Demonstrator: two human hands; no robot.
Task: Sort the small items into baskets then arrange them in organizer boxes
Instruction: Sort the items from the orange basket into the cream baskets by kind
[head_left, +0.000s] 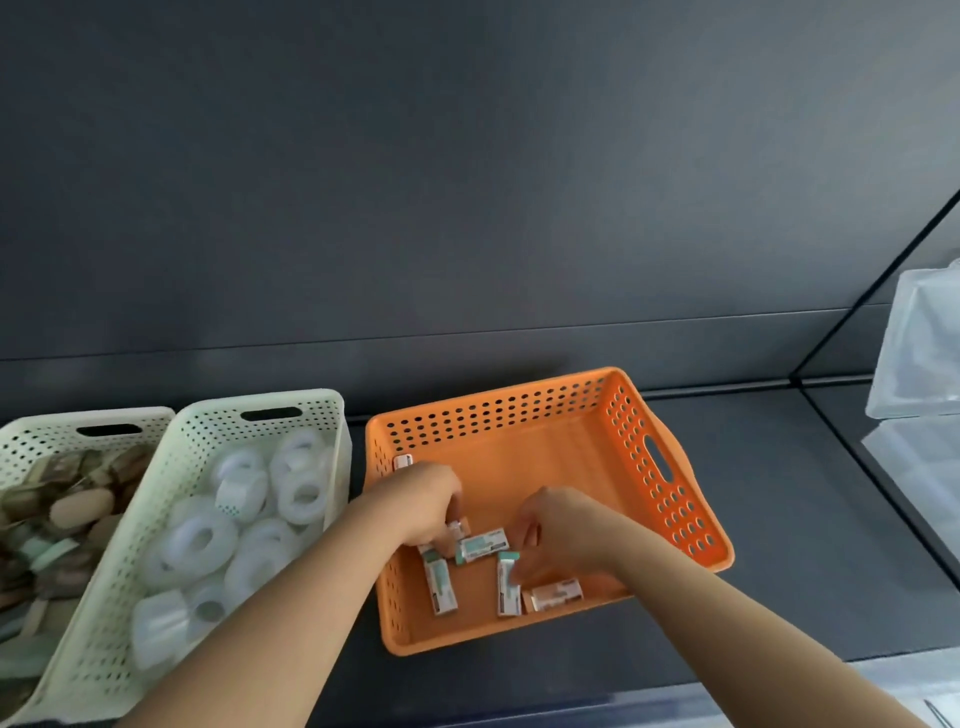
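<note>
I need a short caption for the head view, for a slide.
Left hand and right hand grip small boxes in the orange basket, beside a cream basket of tape rolls.

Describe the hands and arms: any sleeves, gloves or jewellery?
Left hand and right hand are bare, no gloves. No sleeve shows on either forearm up to the frame edge. No ring, watch or bracelet that I can make out, though the picture is slightly blurred.

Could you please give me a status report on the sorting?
Left hand grips small packet inside orange basket. Right hand pinches teal-capped packet. Nothing in the way.
</note>
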